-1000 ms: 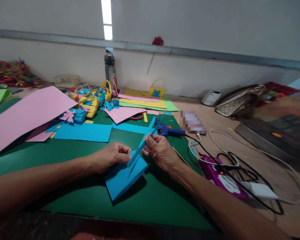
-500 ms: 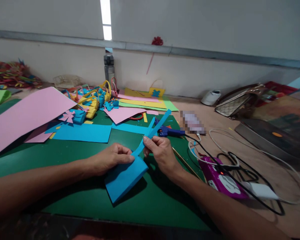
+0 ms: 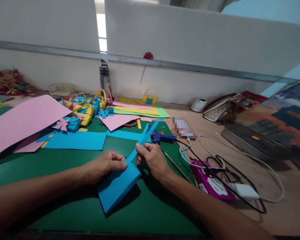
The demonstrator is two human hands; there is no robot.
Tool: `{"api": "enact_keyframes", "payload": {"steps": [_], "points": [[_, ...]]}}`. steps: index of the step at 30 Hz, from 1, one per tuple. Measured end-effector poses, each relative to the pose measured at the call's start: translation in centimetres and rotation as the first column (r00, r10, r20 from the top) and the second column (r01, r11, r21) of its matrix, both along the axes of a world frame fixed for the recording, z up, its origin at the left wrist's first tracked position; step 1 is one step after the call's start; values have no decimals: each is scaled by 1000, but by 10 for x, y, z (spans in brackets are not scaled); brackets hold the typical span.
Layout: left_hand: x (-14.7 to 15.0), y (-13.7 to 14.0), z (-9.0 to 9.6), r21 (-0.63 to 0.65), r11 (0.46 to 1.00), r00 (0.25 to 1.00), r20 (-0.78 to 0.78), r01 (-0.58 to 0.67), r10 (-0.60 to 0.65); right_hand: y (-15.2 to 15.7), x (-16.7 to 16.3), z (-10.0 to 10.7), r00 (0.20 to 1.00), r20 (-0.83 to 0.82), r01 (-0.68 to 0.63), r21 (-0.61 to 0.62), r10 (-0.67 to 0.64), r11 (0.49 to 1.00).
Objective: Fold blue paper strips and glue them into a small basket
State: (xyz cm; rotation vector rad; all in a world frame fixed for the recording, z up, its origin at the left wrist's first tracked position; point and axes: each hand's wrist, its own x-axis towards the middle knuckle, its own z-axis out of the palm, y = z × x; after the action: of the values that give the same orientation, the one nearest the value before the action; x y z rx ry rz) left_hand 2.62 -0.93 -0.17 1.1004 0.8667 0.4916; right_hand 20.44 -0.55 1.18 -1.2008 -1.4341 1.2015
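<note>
Left of and nearer than the blue glue gun, the left hand pinches folded blue paper — the right hand, closer to the gun, grips a blue strip slanting lengthwise toward it.

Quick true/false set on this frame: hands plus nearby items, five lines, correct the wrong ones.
1. The left hand holds the folded blue paper. True.
2. The right hand grips a blue strip. True.
3. The glue gun is yellow. False: the glue gun is blue.
4. The purple power strip lies left of the left hand. False: it lies to the right of the right hand.
5. The pink flower is on a blue paper item. True.
</note>
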Motion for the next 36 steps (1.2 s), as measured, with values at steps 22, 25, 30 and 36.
{"api": "enact_keyframes", "payload": {"steps": [22, 25, 30, 36], "points": [[0, 0, -4, -23, 999, 996, 86, 30, -28, 10, 6, 0, 981, -90, -176, -12, 174, 984], [1, 0, -7, -8, 999, 997, 68, -33, 34, 9, 6, 2, 996, 14, -93, 45, 92, 995], [1, -2, -1, 29, 999, 1000, -11, 19, -19, 3, 3, 3, 991, 129, -44, 95, 32, 994], [-2, 2, 15, 245, 950, 978, -34, -193, 208, 13, 15, 18, 996, -5, 87, 231, -88, 969]]}}
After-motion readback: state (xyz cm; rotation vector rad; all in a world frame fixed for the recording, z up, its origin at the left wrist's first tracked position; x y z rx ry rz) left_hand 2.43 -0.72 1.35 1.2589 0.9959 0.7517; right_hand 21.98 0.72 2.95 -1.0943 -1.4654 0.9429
